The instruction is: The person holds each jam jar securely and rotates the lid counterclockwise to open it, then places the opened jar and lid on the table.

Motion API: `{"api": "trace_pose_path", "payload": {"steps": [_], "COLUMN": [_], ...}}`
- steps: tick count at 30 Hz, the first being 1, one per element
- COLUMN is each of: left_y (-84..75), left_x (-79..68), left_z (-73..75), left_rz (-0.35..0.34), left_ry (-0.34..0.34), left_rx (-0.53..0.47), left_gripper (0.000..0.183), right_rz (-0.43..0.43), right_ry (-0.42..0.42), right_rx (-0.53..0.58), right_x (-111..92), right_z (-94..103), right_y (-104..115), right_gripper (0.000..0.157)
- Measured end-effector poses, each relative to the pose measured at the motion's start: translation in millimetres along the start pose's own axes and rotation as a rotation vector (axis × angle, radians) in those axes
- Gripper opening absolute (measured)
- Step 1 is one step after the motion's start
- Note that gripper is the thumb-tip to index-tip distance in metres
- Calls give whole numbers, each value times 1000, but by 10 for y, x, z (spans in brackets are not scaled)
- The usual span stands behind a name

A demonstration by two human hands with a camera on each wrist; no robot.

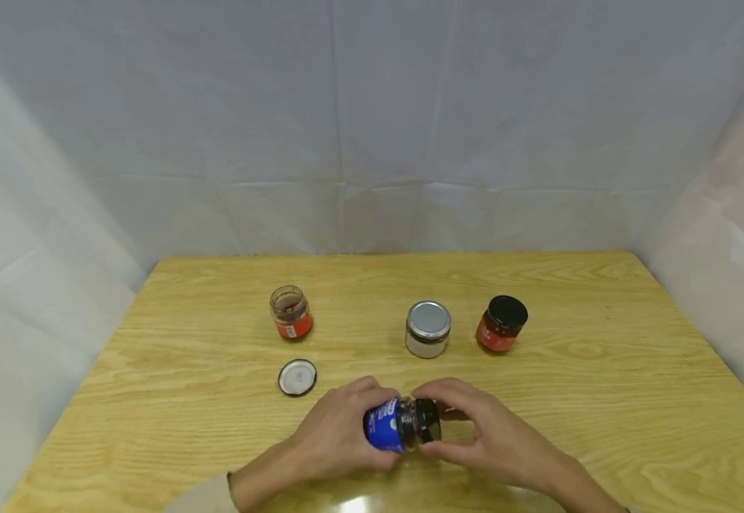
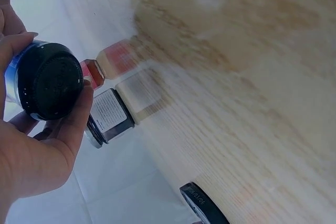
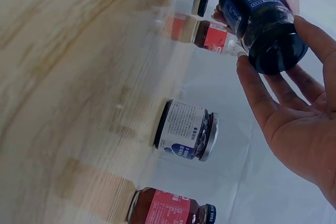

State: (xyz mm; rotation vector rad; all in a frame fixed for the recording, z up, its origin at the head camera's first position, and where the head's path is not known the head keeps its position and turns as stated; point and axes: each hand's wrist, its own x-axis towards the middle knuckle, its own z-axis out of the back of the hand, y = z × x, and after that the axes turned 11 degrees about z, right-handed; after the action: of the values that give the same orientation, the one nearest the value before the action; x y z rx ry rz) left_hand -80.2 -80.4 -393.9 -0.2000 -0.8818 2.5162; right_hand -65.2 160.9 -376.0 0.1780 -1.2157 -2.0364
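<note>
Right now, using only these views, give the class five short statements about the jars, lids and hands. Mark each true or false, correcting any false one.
1. The left-hand grip holds the blue-labelled jar by its body. True.
2. The blue-labelled jar stands upright. False: it is held tipped over, its black lid facing the right-hand grip.
3. In the head view, the open red-labelled jar is left of the silver-lidded jar. True.
4. The silver-lidded jar has been left uncovered. False: its silver lid is on.
5. The loose lid lies pale side up. True.
</note>
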Motion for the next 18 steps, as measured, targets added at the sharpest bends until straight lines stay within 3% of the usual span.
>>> {"api": "trace_pose_path", "payload": {"steps": [12, 18], "left_y": [1, 12], "left_x": [12, 25], "left_z": [10, 11], "left_rz": [10, 19], "left_ry": [-38, -72], "left_rx": [4, 25], "left_gripper": [56, 55], "right_rz": [136, 124], "right_ry": [-66, -116], "right_rx": [-108, -119], "right_x": [-40, -42], "right_z": [35, 55], "right_y": [-6, 0], "right_gripper": [51, 52]}}
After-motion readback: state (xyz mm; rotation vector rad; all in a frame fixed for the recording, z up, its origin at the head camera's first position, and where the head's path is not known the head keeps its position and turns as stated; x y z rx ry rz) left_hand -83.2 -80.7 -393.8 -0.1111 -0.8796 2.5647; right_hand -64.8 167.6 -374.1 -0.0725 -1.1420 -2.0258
